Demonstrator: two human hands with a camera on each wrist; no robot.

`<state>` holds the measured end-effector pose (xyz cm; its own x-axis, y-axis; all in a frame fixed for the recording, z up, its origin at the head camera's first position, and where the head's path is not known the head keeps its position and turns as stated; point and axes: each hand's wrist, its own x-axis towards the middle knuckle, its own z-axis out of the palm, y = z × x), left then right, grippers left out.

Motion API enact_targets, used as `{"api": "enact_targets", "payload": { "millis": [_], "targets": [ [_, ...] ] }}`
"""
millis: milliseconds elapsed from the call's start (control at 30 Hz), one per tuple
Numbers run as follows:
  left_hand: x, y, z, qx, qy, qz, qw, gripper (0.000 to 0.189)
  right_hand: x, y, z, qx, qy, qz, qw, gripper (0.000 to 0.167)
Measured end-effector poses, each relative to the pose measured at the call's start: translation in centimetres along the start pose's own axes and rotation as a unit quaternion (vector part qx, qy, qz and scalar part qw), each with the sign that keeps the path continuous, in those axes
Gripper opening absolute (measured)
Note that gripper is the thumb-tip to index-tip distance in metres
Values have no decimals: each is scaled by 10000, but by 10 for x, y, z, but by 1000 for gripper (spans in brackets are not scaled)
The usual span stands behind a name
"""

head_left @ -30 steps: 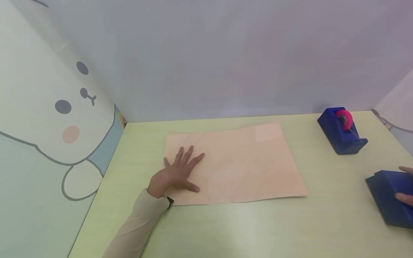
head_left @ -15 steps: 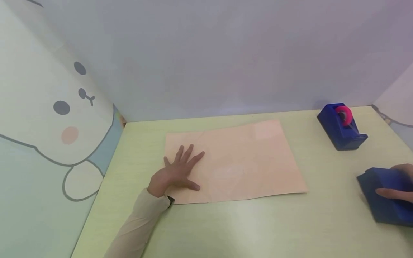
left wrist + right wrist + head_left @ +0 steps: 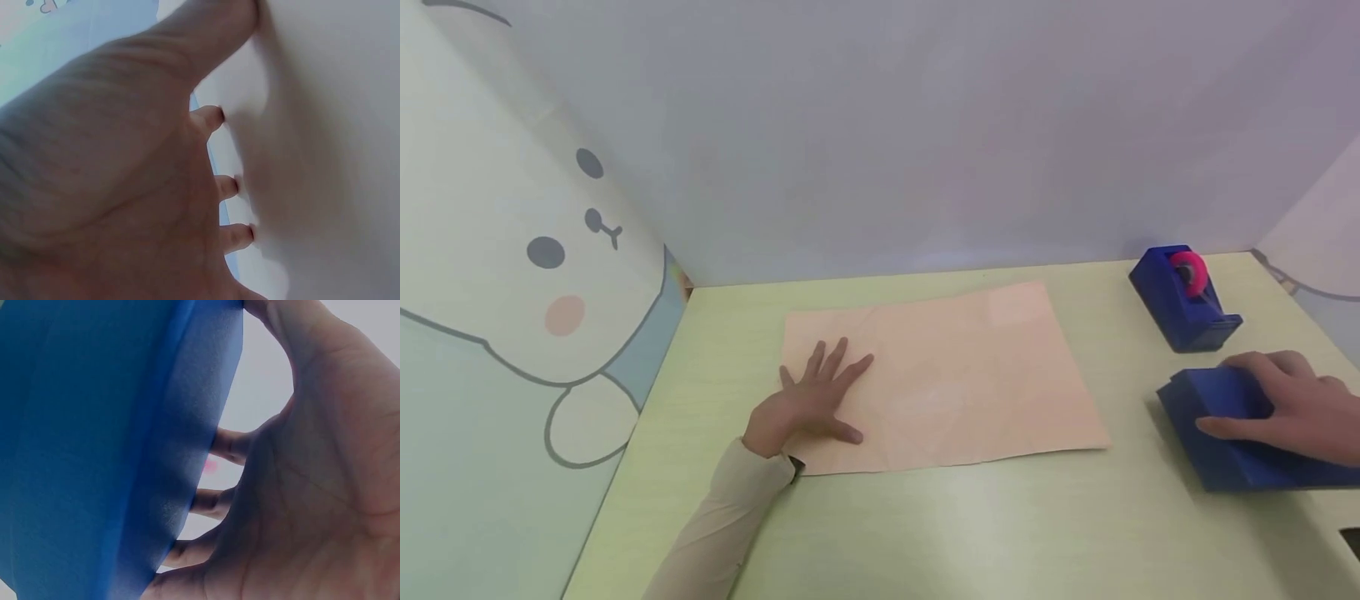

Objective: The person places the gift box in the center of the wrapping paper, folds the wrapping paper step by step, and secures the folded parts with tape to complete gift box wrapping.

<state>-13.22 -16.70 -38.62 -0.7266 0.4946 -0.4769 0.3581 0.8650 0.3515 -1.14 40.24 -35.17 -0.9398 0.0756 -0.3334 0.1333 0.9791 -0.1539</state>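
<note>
A sheet of peach paper [image 3: 955, 383] lies flat with faint creases. My left hand [image 3: 808, 404] rests on its left end, fingers spread and thumb pointing right; in the left wrist view the fingertips [image 3: 234, 237] touch the pale surface. My right hand [image 3: 1292, 404] grips a dark blue box-shaped object [image 3: 1206, 442] with slanted sides, thumb on the near side and fingers over the far side. The right wrist view shows the blue object [image 3: 81, 450] close up, with the fingers reaching along its face. Its exact kind cannot be told.
A blue tape dispenser [image 3: 1183, 308] with a pink-cored roll stands at the back right, just behind the blue object. A grey wall [image 3: 925, 142] rises at the table's back edge. On the left is a panel with a cartoon animal [image 3: 490, 208].
My right hand has brought the blue box-shaped object leftward from the right edge, closer to the paper. The left hand and the paper stay in place.
</note>
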Motion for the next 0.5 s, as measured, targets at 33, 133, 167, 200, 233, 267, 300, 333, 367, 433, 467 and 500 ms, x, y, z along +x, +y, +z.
{"api": "enact_targets", "payload": {
  "millis": [33,133,167,200,233,267,300,333,367,433,467,500],
  "targets": [
    [-1,-1,0,-22,2,-1,10000,117,4,-9,-5,-5,-104,-94,9999,100],
    [-3,-3,-1,-65,14,-10,10000,117,15,-36,-16,130,-180,-427,9988,100],
    [-3,-3,-1,-73,26,6,10000,117,18,-45,-20,197,-206,-493,9984,100],
    [-3,-4,-1,-73,25,12,10000,116,22,-54,-22,227,-184,-573,9979,100],
    [-3,-5,-1,-77,29,27,10000,116,25,-62,-25,260,-154,-686,9972,99],
    [-3,-5,0,-84,34,39,10000,116,27,-71,-27,262,-152,-759,9967,100],
    [-2,-5,0,-77,44,64,9999,116,30,-79,-29,258,-162,-830,9961,99],
    [-2,-5,0,-102,48,93,9999,115,33,-87,-31,220,-154,-893,9956,99],
    [-1,-5,1,-109,53,100,9999,115,36,-95,-34,175,-174,-955,9951,98],
    [-1,-4,0,-128,47,88,9999,115,41,-110,-39,90,-263,-1055,9940,98],
    [-1,-4,0,-125,46,73,9999,115,44,-118,-42,70,-325,-1070,9937,98],
    [-1,-3,0,-112,42,58,9999,115,47,-126,-44,92,-387,-1097,9932,98]
  ]
}}
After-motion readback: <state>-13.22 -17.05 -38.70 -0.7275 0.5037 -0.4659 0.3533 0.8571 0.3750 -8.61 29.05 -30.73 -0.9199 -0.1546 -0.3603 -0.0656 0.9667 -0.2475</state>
